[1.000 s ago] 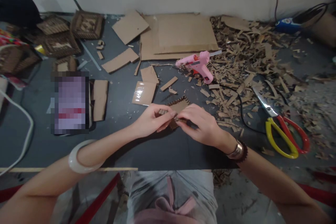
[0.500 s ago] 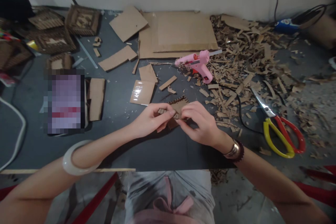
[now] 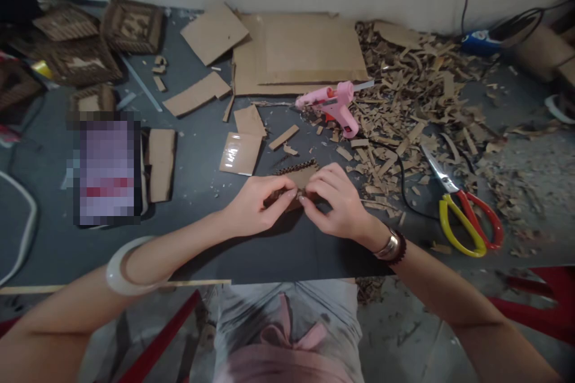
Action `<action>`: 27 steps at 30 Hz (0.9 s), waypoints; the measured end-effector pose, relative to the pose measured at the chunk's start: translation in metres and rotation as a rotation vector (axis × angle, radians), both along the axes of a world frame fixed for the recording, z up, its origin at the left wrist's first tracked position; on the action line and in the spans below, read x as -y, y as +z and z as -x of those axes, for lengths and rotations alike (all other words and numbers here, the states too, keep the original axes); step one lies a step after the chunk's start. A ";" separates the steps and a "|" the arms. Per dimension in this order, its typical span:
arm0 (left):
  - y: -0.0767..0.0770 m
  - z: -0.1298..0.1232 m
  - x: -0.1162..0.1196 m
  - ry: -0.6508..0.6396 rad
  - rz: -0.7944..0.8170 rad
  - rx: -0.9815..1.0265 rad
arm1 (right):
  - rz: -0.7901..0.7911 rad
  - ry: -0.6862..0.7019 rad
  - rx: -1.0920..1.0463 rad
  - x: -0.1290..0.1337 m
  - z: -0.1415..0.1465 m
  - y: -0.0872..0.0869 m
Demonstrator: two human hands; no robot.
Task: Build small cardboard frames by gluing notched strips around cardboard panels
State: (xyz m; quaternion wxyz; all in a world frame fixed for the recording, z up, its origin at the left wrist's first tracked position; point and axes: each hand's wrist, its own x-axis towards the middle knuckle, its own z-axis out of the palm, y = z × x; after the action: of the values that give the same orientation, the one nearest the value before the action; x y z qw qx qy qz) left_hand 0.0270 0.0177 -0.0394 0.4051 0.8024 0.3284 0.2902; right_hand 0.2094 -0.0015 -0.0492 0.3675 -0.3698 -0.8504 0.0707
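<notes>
Between my hands is a small cardboard piece (image 3: pixel 300 176) with a dark corrugated strip (image 3: pixel 299 166) along its far edge. My left hand (image 3: pixel 263 203) pinches at the near side of the piece, thumb and index fingertips together. My right hand (image 3: pixel 336 202) is closed in a pinch right beside it, and the fingertips of both hands nearly meet. My fingers hide the pinched part. Just beyond lie a cardboard square (image 3: pixel 241 153) with shiny tape on it and a narrow cardboard strip (image 3: pixel 284 137). A pink glue gun (image 3: pixel 332 105) rests on its side farther back.
Scissors (image 3: pixel 465 209) with yellow and red handles lie at the right, near a heap of cardboard scraps (image 3: pixel 404 96). Flat cardboard sheets (image 3: pixel 314 48) are at the back. Several corrugated cardboard trays (image 3: pixel 132 24) stand at the far left, behind a blurred-out tablet-like object (image 3: pixel 108 170).
The view has shifted slightly. My fingertips have come closer together on the cardboard piece, and more of its corrugated edge strip shows behind my left hand.
</notes>
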 end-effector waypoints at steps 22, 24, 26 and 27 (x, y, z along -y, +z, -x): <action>0.001 0.001 0.003 0.018 -0.093 -0.065 | -0.034 -0.056 0.074 0.004 0.004 -0.004; 0.001 0.001 0.004 0.019 -0.074 -0.051 | -0.075 -0.082 0.101 0.004 0.004 -0.006; 0.001 0.000 0.005 0.023 -0.059 -0.051 | -0.118 -0.102 0.121 0.004 0.006 -0.007; 0.001 -0.001 0.006 0.025 -0.051 -0.057 | -0.134 -0.108 0.127 0.004 0.007 -0.008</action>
State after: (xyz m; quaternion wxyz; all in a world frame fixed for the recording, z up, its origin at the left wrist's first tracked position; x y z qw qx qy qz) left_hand 0.0275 0.0122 -0.0382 0.3714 0.8162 0.3425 0.2804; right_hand 0.2027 -0.0051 -0.0571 0.3402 -0.3933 -0.8536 -0.0299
